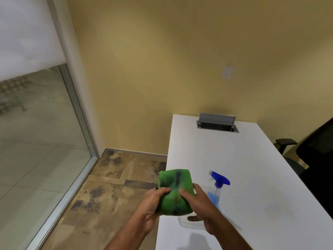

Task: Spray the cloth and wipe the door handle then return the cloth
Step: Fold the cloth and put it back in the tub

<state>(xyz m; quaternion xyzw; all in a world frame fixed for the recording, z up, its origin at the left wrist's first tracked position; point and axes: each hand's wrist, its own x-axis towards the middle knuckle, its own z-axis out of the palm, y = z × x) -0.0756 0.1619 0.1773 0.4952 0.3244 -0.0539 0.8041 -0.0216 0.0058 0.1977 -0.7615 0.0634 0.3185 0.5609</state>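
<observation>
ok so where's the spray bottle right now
In the head view the spray bottle stands on the white table at lower right, just right of the green cloth and partly behind the right hand.

Folded green cloth (173, 191) with dark streak, held upright above the white table edge

One green cloth (173, 192), one spray bottle (215, 190) with a blue head, one white worktop (252, 168), one black chair (317, 152), one grey cable box (217, 122), and two hands: left hand (153, 208), right hand (200, 204).
</observation>
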